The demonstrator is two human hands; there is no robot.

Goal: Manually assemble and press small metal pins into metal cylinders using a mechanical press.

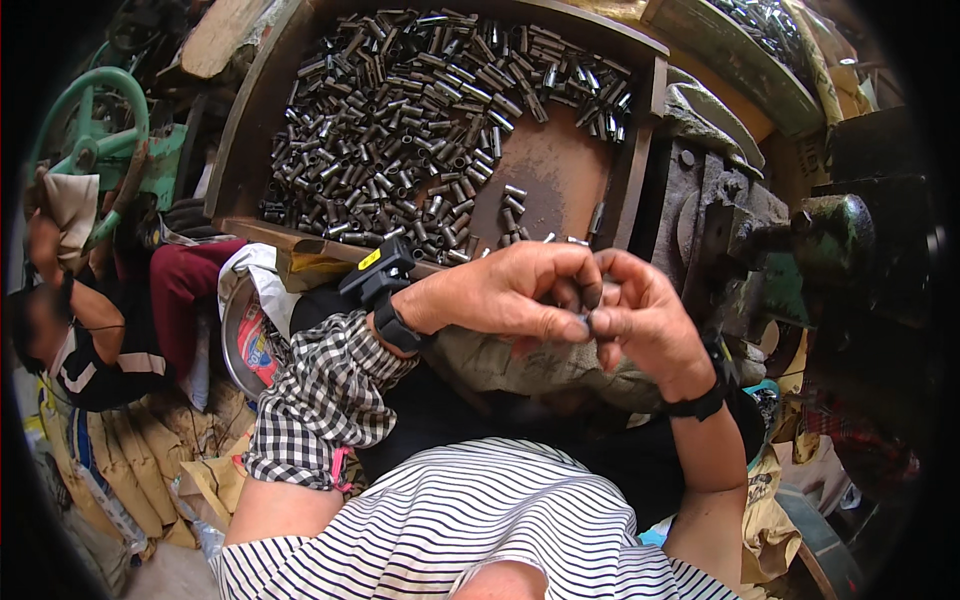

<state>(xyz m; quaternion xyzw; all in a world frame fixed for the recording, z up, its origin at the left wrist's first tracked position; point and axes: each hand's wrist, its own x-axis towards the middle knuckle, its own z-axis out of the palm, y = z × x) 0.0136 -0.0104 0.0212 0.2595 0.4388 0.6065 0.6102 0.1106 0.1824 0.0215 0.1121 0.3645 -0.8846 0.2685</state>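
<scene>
Hands (515, 292) met, grip unclear, by wooden tray (560, 165) of metal tubes (345, 180); green handwheel (85, 151) sat left, dark machine (700, 205) right.

L hand (490, 287) & R hand (652, 318) meet, fingers (575, 262) curled, prob. touching.

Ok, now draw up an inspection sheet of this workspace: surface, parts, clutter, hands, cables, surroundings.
Surface: brown, wooden-looking tray with raised sides, its floor darkly stained.
Job's things: many small dark metal tubes, heaped mostly left and far.
Clutter: crumpled grey cloth beyond the tray's right side.
Hands: left hand and right hand meet at the fingertips before the tray; anything pinched there is unclear.
Cables: none clearly identifiable.
Surroundings: green metal handwheel and another person at left, dark metal machine at right.
</scene>
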